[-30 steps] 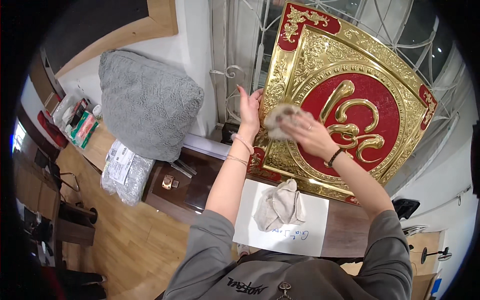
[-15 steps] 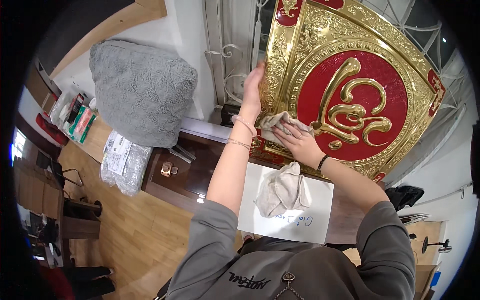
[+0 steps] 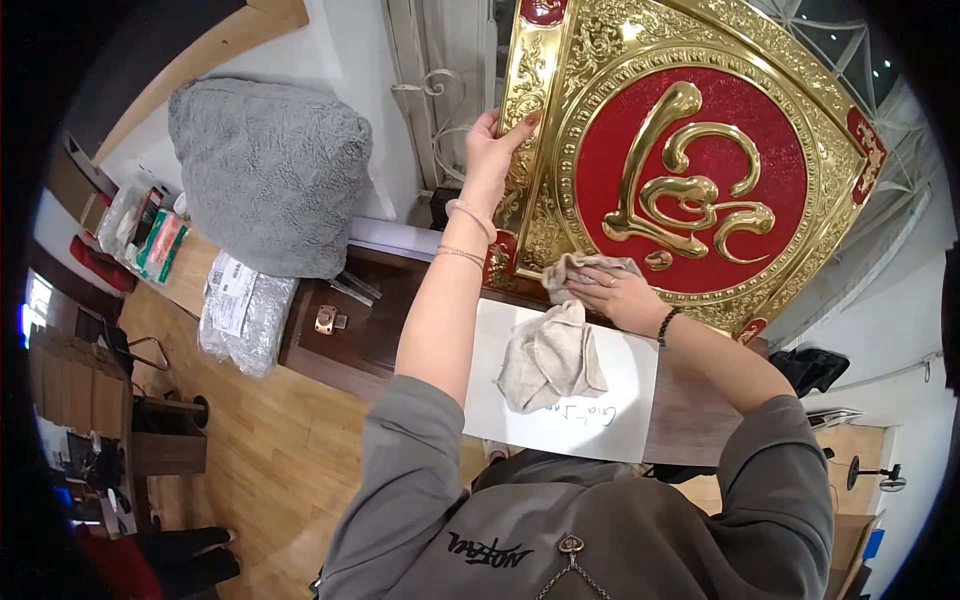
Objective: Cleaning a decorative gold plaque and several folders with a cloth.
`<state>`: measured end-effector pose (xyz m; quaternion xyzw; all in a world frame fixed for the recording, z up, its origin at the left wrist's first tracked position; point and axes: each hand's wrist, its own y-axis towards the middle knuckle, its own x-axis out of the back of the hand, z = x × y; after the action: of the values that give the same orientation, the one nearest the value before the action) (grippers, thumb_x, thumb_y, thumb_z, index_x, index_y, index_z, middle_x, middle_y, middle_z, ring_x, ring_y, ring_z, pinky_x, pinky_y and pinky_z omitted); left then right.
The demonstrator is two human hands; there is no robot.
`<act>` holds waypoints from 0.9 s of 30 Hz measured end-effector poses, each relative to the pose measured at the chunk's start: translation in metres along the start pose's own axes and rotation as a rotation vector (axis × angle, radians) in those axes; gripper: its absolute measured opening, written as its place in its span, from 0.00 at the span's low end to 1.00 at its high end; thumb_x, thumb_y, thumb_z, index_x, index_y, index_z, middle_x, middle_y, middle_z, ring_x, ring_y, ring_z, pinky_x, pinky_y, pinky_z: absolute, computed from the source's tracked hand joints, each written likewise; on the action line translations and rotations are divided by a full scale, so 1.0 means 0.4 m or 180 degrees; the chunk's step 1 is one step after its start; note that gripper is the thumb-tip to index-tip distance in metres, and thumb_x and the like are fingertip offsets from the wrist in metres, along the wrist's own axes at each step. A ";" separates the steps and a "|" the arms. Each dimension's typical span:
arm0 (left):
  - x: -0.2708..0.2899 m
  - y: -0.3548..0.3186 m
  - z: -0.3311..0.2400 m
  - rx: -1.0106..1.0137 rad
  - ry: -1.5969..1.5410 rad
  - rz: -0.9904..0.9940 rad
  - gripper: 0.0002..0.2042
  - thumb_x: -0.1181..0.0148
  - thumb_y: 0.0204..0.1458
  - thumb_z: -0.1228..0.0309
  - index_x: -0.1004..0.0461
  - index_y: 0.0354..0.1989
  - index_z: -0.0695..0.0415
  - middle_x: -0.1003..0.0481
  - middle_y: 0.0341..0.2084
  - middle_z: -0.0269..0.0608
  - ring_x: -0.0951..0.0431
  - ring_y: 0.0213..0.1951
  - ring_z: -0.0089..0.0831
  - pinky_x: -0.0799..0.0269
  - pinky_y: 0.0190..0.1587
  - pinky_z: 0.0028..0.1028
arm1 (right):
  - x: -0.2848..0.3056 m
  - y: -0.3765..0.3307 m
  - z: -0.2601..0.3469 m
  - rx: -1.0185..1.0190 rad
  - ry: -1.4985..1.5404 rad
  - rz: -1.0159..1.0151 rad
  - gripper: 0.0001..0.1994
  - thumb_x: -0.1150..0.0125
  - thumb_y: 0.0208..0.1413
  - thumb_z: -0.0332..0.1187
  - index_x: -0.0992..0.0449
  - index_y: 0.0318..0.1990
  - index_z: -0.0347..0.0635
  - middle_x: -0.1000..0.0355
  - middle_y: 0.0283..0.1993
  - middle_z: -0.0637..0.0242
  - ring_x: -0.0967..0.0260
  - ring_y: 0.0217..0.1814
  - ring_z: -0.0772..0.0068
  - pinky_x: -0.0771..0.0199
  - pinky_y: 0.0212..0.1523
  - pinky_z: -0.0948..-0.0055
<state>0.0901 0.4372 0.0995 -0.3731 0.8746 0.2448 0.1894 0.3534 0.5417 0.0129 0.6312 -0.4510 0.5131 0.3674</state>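
Note:
A large gold plaque [image 3: 690, 185], with a red round middle and a raised gold character, leans at a tilt on the table. My left hand [image 3: 493, 155] grips its left edge, thumb on the gold front and fingers round the side. With my right hand [image 3: 622, 298] I press a beige cloth [image 3: 585, 268] against the plaque's lower border; part of the cloth is hidden under my fingers. Just below, a second crumpled beige cloth [image 3: 550, 365] lies on a white sheet [image 3: 630, 430] with blue handwriting.
To the left, a fluffy grey cushion [image 3: 270, 180] rests by the wall, beside a plastic-wrapped package [image 3: 250, 315]. A small copper-coloured metal piece [image 3: 327, 319] lies on the dark brown table [image 3: 690, 420]. Behind the plaque stands a white window grille [image 3: 440, 110].
My right hand and its cloth have slid right along the plaque's lower border. My left thumb now shows on the front of the frame. The whole view has shifted slightly.

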 end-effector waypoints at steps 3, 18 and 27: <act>0.004 0.000 0.007 -0.0082 0.0024 0.0025 0.16 0.32 0.49 0.74 0.29 0.44 0.64 0.22 0.33 0.35 0.25 0.32 0.17 0.30 0.34 0.18 | 0.014 -0.042 0.006 0.0000 -0.0281 0.0139 0.23 0.52 0.58 0.35 0.34 0.62 0.45 0.43 0.69 0.73 0.51 0.73 0.68 0.47 0.69 0.65; 0.033 0.018 0.025 -0.0037 0.0344 -0.0023 0.17 0.35 0.52 0.73 0.29 0.49 0.63 0.22 0.41 0.36 0.23 0.40 0.22 0.29 0.44 0.21 | -0.076 0.027 0.022 -0.0364 0.0536 -0.0683 0.24 0.47 0.52 0.38 0.30 0.59 0.51 0.41 0.67 0.74 0.53 0.73 0.67 0.50 0.70 0.59; 0.051 0.037 0.041 -0.0055 0.0239 0.0022 0.16 0.36 0.53 0.73 0.29 0.50 0.61 0.23 0.44 0.37 0.24 0.45 0.23 0.30 0.48 0.23 | -0.024 -0.340 -0.033 -0.0775 -0.0241 -0.0397 0.26 0.48 0.50 0.35 0.31 0.61 0.57 0.37 0.64 0.79 0.52 0.73 0.62 0.49 0.70 0.58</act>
<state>0.0682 0.4440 0.0799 -0.3806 0.8803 0.2389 0.1524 0.4773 0.5997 0.0059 0.6277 -0.4833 0.4065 0.4551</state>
